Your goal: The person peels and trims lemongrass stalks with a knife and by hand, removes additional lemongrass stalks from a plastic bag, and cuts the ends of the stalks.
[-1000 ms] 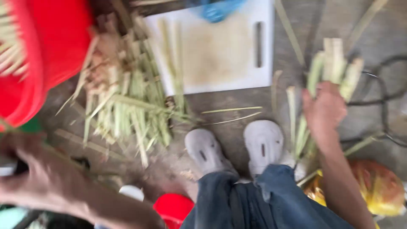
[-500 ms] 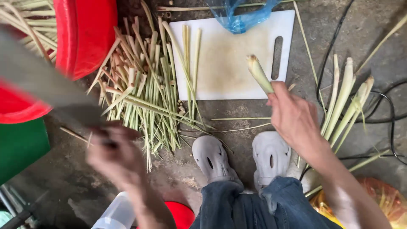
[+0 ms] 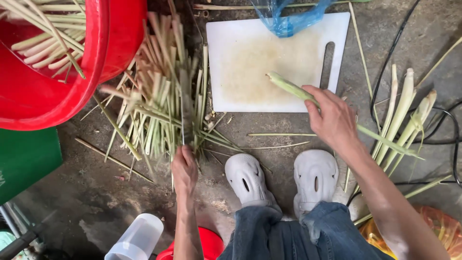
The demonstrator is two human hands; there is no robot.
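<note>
The right hand has carried a long pale-green lemongrass stalk from the floor up over the stained white plastic cutting board just ahead of it, fingers pinched around its stem. The left hand, which swung in from the side, now grips the handle of a broad steel cleaver, blade edge-on above the fibrous cut trimmings. Beyond those sits a glossy red plastic basin.
</note>
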